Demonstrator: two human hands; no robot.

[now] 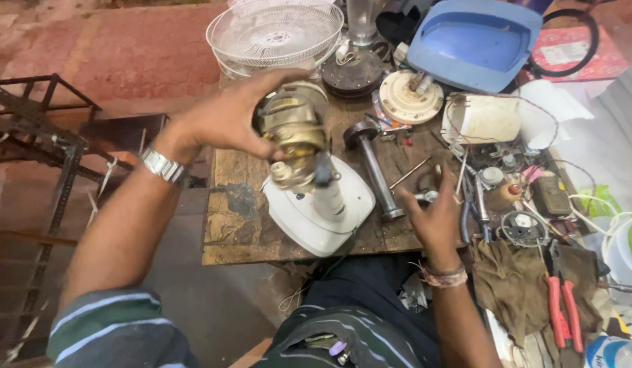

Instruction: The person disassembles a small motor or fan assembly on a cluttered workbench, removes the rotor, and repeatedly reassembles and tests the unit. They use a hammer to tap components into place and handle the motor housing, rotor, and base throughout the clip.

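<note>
Two hands work over the wooden bench (224, 225): the left hand (224, 116) is clamped around a fan motor (295, 133) (brass-coloured, held tilted) above the white fan base (316, 211). The right hand (435, 215), fingers spread and holding nothing, hovers near a metal tube (376, 170); red-handled pliers (560, 300) lie far right.

Around the one wooden board (234, 225) there are two hands (224, 116), one fan motor (295, 136) above its near edge and one white fan base (316, 211) on it. At the board's far end lie two stacked wire grilles (275, 34), one blue cover (472, 41) and one round cream disc (408, 99). One metal tube (374, 170) lies on the board, with one pair of red-handled pliers (561, 300) off its right side.
</note>
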